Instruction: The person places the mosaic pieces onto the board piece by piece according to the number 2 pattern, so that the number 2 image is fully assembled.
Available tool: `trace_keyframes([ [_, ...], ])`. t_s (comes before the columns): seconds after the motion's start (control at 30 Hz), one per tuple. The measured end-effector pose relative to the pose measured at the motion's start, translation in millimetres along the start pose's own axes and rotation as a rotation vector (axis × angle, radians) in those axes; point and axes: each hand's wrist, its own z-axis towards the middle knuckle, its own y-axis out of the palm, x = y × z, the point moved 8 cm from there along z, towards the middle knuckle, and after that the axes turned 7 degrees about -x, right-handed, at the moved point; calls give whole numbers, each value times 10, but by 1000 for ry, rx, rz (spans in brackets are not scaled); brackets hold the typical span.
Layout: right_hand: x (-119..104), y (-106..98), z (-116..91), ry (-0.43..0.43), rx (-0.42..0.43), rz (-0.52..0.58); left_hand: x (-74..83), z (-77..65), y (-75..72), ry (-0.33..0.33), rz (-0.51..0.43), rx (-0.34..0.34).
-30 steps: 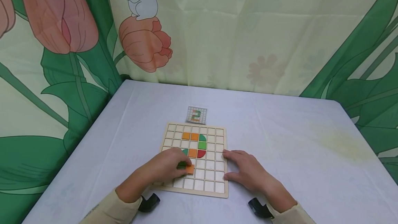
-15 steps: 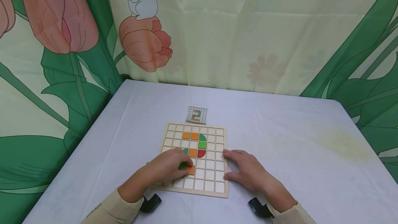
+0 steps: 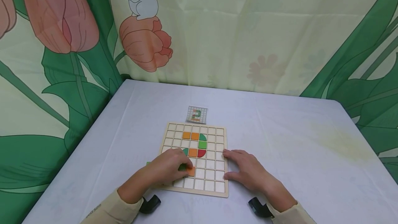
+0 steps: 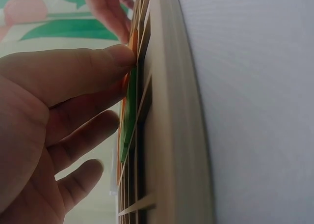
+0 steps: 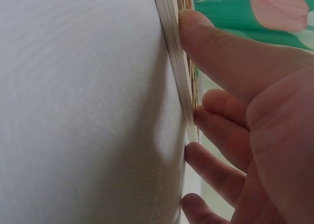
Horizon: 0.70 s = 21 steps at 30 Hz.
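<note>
A wooden grid board (image 3: 211, 193) lies flat on the table. Over its lower middle, my left hand (image 3: 169, 164) pinches an orange square tile (image 3: 191, 171) between thumb and fingers, low against the cells. A dark green tile (image 3: 182, 167) sits just left of it, partly covered by the fingers; in the left wrist view this green tile (image 4: 128, 113) appears edge-on below the thumb. At the board's right edge rests my right hand (image 3: 247, 168), thumb and fingers spread loosely and touching the rim (image 5: 182, 86).
Orange tiles (image 3: 195, 136), a light green square (image 3: 202, 145), a red quarter-round (image 3: 201, 153) and green quarter-rounds (image 3: 202, 137) fill cells higher up. Behind the board lies a small pattern card (image 3: 196, 114). A green piece (image 3: 148, 163) peeks out left of the board, mostly hidden.
The orange tile in my left hand has shifted slightly right and nearer to me. A bit of green piece now shows beyond the left wrist. My right hand stays put.
</note>
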Motion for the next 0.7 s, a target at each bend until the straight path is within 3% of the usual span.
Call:
trace_keyframes([
  [0.7, 12, 5, 2, 47, -8, 33, 4, -22, 0, 13, 52, 35],
])
